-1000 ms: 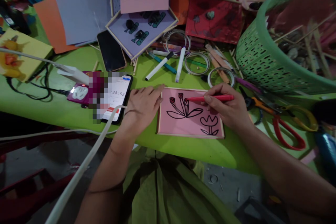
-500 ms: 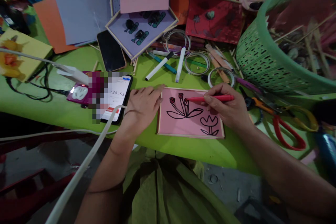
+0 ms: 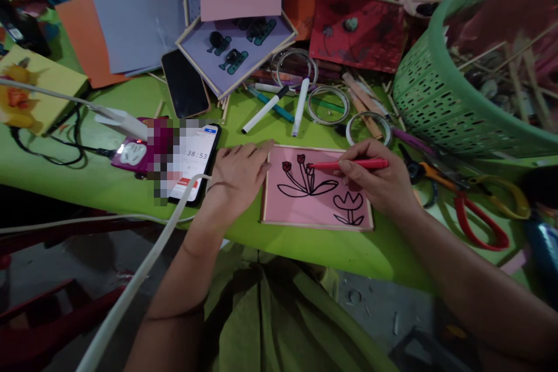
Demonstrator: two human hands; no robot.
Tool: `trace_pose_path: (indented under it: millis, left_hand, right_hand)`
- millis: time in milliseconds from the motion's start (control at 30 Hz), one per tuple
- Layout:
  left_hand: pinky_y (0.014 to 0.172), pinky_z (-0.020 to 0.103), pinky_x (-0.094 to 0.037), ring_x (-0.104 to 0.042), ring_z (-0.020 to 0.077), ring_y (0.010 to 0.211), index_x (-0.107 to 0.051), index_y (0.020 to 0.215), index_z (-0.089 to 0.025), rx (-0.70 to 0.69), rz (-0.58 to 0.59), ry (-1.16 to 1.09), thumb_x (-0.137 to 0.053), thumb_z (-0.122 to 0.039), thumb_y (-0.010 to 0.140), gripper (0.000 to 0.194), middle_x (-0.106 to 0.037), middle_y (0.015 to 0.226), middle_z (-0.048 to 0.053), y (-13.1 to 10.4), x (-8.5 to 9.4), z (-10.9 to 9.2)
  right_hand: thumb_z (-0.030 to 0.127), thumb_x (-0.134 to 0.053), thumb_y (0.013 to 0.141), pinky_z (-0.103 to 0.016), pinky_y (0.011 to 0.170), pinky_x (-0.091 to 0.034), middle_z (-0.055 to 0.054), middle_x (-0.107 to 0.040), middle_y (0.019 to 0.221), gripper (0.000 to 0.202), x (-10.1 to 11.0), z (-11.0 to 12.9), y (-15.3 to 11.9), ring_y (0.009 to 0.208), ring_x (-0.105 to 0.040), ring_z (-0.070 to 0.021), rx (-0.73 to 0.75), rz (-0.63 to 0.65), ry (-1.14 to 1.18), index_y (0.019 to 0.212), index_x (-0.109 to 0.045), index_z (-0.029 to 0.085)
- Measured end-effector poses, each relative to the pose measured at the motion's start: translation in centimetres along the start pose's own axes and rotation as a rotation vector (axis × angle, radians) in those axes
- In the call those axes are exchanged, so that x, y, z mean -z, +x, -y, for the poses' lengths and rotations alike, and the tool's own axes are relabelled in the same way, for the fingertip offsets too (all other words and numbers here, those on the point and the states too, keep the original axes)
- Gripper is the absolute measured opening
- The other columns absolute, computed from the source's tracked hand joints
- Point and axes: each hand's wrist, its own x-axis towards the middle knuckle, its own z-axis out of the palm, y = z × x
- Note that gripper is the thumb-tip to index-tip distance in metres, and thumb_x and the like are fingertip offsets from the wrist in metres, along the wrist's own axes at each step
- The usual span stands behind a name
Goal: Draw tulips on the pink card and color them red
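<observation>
Two bare hands meet at a pink card (image 3: pixel 305 209) with a thin pale frame, which lies flat near the front edge of the green desk (image 3: pixel 244 244). The right hand (image 3: pixel 377 177) grips a red marker (image 3: pixel 366 163) between thumb and fingers, its tip at the rightmost of three small flowers drawn on one plant. The other two small flowers are filled in red; a larger outlined flower sits at the card's lower right. The left hand (image 3: pixel 239 177) lies palm down with its fingers extended, fingertips at the card's upper left edge, grasping nothing that can be seen.

Left of that hand, close by, is a phone (image 3: pixel 196 157) with a lit screen, part of it blurred out; a dark phone (image 3: pixel 185 84) lies farther back. Behind the pink card are a white pen with a black cap (image 3: pixel 265 109), a white marker (image 3: pixel 300 107), a teal pen (image 3: pixel 279 108) and several rolls of tape (image 3: pixel 369 128). A purple card (image 3: pixel 204 61) in a frame and a red card (image 3: pixel 335 29) are beyond them. To the right, scissors with red handles (image 3: pixel 479 224) lie in front of a green basket (image 3: pixel 429 93) holding sticks.
</observation>
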Motion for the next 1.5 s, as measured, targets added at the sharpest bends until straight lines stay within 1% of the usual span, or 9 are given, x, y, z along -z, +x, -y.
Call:
trace_pose_path:
  millis: [133,267,467,567,633,700,800,1133,1500]
  left_hand:
    - [0.092,0.043,-0.047,-0.070,0.0296,0.112,-0.056,0.157,-0.027,0.002,0.012,-0.005,-0.046,-0.027,0.112,0.046,-0.075,0.119,0.009,-0.02,0.09,-0.03]
    - [0.092,0.043,-0.047,-0.070,0.0291,0.111,-0.057,0.156,-0.029,-0.013,-0.012,-0.022,-0.045,-0.028,0.112,0.046,-0.076,0.119,0.009,-0.04,0.06,0.07]
    - [0.092,0.044,-0.047,-0.071,0.0295,0.112,-0.057,0.156,-0.028,0.002,0.004,-0.015,-0.047,-0.027,0.111,0.046,-0.076,0.121,0.009,-0.01,0.15,0.00]
    - [0.093,0.044,-0.047,-0.071,0.0303,0.113,-0.057,0.156,-0.027,0.000,0.003,-0.009,-0.049,-0.026,0.111,0.046,-0.076,0.120,0.010,-0.01,0.14,-0.07]
    - [0.093,0.045,-0.046,-0.071,0.0307,0.114,-0.057,0.156,-0.026,0.001,0.003,-0.007,-0.048,-0.027,0.111,0.046,-0.076,0.120,0.010,0.00,0.12,-0.06]
    - [0.093,0.044,-0.046,-0.070,0.0304,0.114,-0.057,0.155,-0.027,0.000,0.001,-0.009,-0.048,-0.027,0.111,0.045,-0.076,0.121,0.009,0.01,0.10,-0.02]
    - [0.093,0.043,-0.046,-0.070,0.0296,0.114,-0.057,0.155,-0.028,0.005,0.002,-0.006,-0.049,-0.028,0.111,0.045,-0.076,0.121,0.009,0.06,0.11,0.03]
    - [0.092,0.042,-0.046,-0.070,0.0287,0.112,-0.056,0.156,-0.029,-0.014,-0.020,-0.018,-0.047,-0.029,0.111,0.046,-0.076,0.119,0.009,-0.07,-0.08,0.17]
    - [0.092,0.043,-0.046,-0.070,0.0305,0.114,-0.058,0.154,-0.028,0.005,0.011,-0.025,-0.048,-0.027,0.110,0.045,-0.076,0.120,0.010,0.04,0.30,0.00]
  right_hand:
    - [0.070,-0.089,0.074,-0.026,0.050,-0.051,0.002,-0.062,0.068,0.051,-0.13,0.23,0.02,0.057,-0.061,-0.0122,0.003,-0.009,-0.001,0.079,-0.069,0.024]
    - [0.068,-0.091,0.074,-0.027,0.049,-0.050,0.002,-0.063,0.068,0.049,-0.18,0.51,0.01,0.057,-0.061,-0.0124,-0.014,-0.010,0.006,0.078,-0.068,0.024]
    - [0.062,-0.092,0.074,-0.026,0.047,-0.049,0.002,-0.067,0.068,0.046,-0.02,0.24,0.02,0.054,-0.061,-0.0131,-0.017,-0.021,0.016,0.078,-0.067,0.024]
    - [0.058,-0.091,0.078,-0.027,0.049,-0.051,0.000,-0.069,0.069,0.042,0.18,-0.16,0.00,0.056,-0.064,-0.0143,-0.011,-0.062,0.041,0.079,-0.066,0.025]
    - [0.055,-0.089,0.081,-0.026,0.048,-0.048,0.000,-0.070,0.069,0.038,0.29,-0.34,-0.01,0.055,-0.062,-0.0137,-0.011,-0.080,0.037,0.080,-0.066,0.025]
    - [0.051,-0.089,0.082,-0.025,0.045,-0.045,-0.001,-0.069,0.068,0.036,0.31,-0.38,0.01,0.053,-0.060,-0.0127,-0.011,-0.083,0.026,0.080,-0.066,0.024]
    - [0.048,-0.088,0.083,-0.026,0.046,-0.046,0.000,-0.068,0.068,0.034,0.22,-0.25,0.07,0.054,-0.062,-0.0136,0.003,-0.072,0.010,0.079,-0.064,0.024]
    - [0.056,-0.087,0.083,-0.028,0.048,-0.051,0.001,-0.065,0.068,0.040,0.13,0.04,0.14,0.054,-0.060,-0.0133,0.011,-0.055,-0.050,0.079,-0.062,0.025]
    - [0.052,-0.088,0.082,-0.027,0.048,-0.049,0.001,-0.065,0.069,0.038,0.12,0.11,0.15,0.053,-0.058,-0.0119,0.008,-0.063,-0.051,0.078,-0.062,0.024]
